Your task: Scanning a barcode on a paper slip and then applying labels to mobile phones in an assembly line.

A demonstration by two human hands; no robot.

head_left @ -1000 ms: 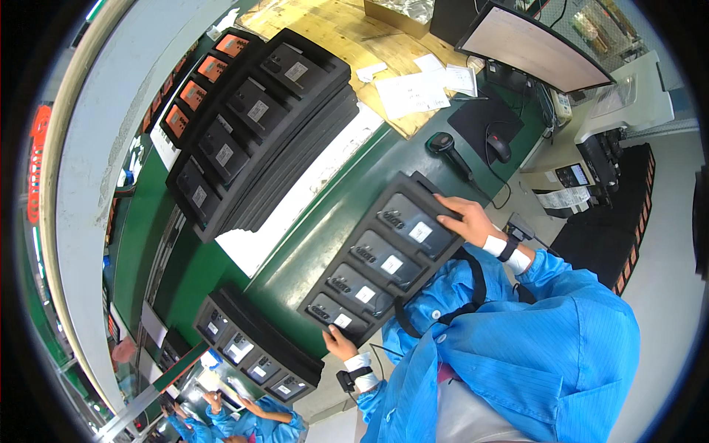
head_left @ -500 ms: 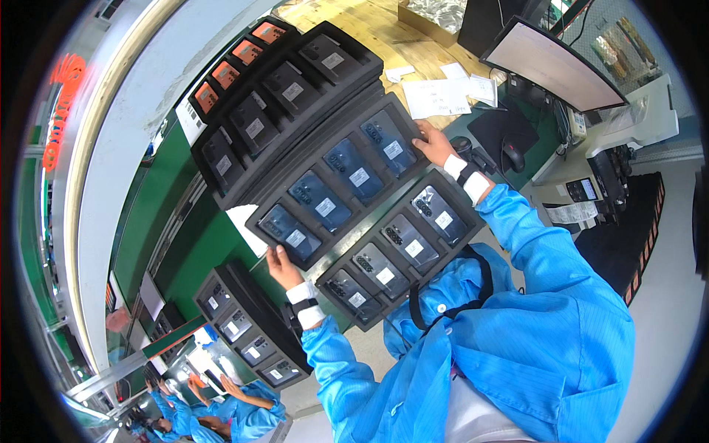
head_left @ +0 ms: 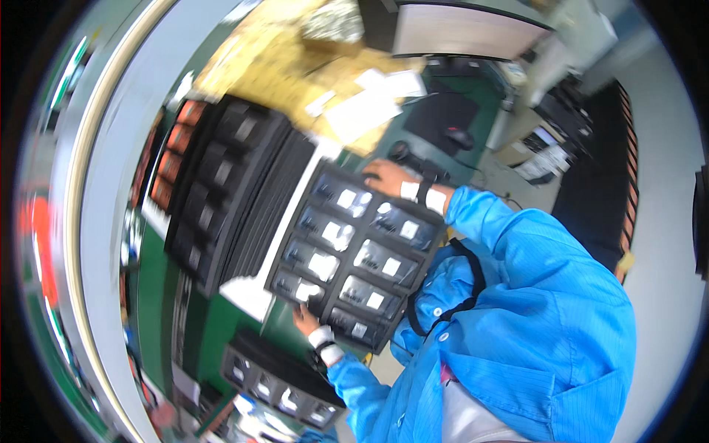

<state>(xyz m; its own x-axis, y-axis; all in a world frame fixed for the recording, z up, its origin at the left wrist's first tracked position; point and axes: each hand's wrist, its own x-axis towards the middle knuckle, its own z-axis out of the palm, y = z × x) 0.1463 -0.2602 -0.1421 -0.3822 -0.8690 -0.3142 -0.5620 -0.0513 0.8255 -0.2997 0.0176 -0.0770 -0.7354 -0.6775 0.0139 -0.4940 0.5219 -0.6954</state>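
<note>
Both my hands grip a black tray [head_left: 296, 235] by its two ends. It holds a row of dark, shiny phones [head_left: 327, 227] with white labels. My left hand [head_left: 305, 320] has its fingers curled at the nearer left corner. My right hand [head_left: 390, 177] closes on the far right corner. Directly alongside, on my side, lies a second black tray [head_left: 410, 289] with another row of labelled phones [head_left: 385, 262]. The two trays' long edges meet or nearly meet; whether they overlap I cannot tell. Motion blur softens the view.
A tall stack of black trays [head_left: 260, 207] stands left, its top tray holding dark phones. Behind it are orange pieces [head_left: 169, 164] in trays. Another phone tray [head_left: 284, 391] sits lower left. Papers [head_left: 362, 116], a mouse [head_left: 459, 137] and a monitor [head_left: 469, 31] are at the back.
The held tray has moved toward me, away from the tall stack, up against the nearer tray; a white strip now shows beside the stack. My head view has turned.
</note>
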